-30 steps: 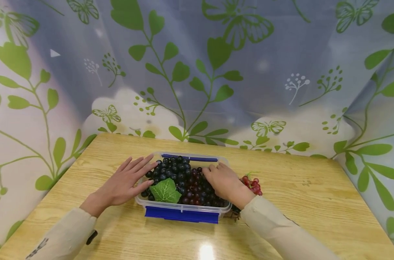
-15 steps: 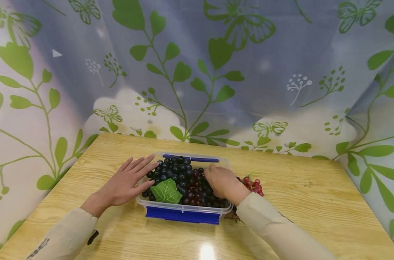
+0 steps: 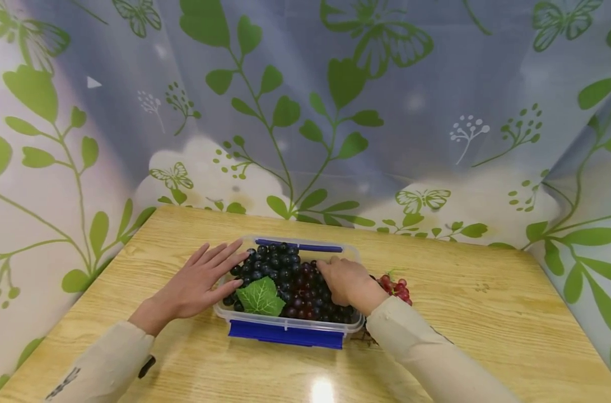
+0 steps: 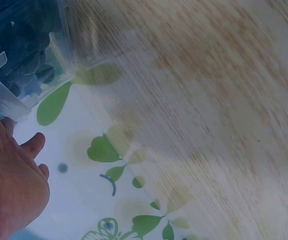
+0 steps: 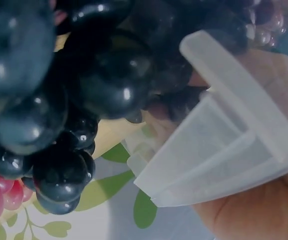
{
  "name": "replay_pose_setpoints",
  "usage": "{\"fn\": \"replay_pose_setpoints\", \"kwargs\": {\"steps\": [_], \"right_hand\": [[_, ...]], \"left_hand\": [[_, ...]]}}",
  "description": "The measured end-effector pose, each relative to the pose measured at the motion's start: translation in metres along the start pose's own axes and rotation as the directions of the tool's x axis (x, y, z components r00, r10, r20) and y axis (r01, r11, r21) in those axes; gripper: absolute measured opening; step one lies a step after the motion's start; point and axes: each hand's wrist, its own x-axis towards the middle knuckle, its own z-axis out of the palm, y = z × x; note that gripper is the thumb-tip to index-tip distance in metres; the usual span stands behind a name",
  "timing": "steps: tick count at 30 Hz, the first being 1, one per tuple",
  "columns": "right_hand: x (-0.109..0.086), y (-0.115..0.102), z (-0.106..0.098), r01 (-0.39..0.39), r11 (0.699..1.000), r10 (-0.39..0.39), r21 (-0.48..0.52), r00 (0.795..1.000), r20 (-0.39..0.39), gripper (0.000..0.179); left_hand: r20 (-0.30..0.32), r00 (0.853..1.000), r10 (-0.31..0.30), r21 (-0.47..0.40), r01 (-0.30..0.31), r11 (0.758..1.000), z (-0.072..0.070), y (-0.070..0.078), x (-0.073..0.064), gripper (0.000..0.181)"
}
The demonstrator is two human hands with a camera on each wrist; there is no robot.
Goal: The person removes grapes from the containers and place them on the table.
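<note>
A clear plastic box (image 3: 285, 334) with blue latches stands on the table, filled with bunches of grapes. Black grapes (image 3: 274, 263) lie on its left side and dark red grapes (image 3: 305, 291) on its right, with a green leaf (image 3: 261, 296) at the front left. My left hand (image 3: 196, 285) spreads its fingers straight at the left rim. My right hand (image 3: 348, 282) reaches over the right wall, bent fingers down among the dark grapes. Its fingertips are hidden, so I cannot tell whether they grip any. In the right wrist view, the box corner (image 5: 218, 145) partly covers that hand.
Red grapes (image 3: 396, 288) lie on the wooden table (image 3: 481, 324) just right of the box. Beside them, more black grapes (image 5: 59, 175) show in the right wrist view, mostly under my right forearm in the head view. A leaf-patterned cloth (image 3: 411, 112) hangs behind the table.
My right hand has shifted slightly within the right side of the box, its fingers drawn a little nearer from the far rim. My left hand stays at the left rim.
</note>
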Motion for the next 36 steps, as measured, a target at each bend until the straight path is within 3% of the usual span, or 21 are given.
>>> {"fn": "replay_pose_setpoints", "kwargs": {"steps": [9,18,25,36], "right_hand": [[-0.001,0.000,0.000,-0.046,0.999,0.046,0.023,0.999,0.004,0.056],[0.002,0.000,-0.002,-0.077,0.997,0.078,-0.008,0.993,0.091,0.061],[-0.002,0.006,-0.002,0.010,1.000,-0.010,-0.002,1.000,0.003,0.055],[-0.010,0.007,0.000,0.104,0.993,-0.110,-0.055,0.987,-0.119,0.048]], "left_hand": [[0.000,1.000,-0.004,0.005,0.004,1.000,0.002,-0.001,0.000,0.058],[0.007,1.000,0.007,-0.005,-0.007,1.000,0.003,0.003,0.004,0.058],[0.002,1.000,0.005,0.003,-0.005,1.000,0.001,0.002,0.004,0.058],[-0.006,1.000,-0.007,0.003,0.007,1.000,0.002,0.000,0.001,0.058]]}}
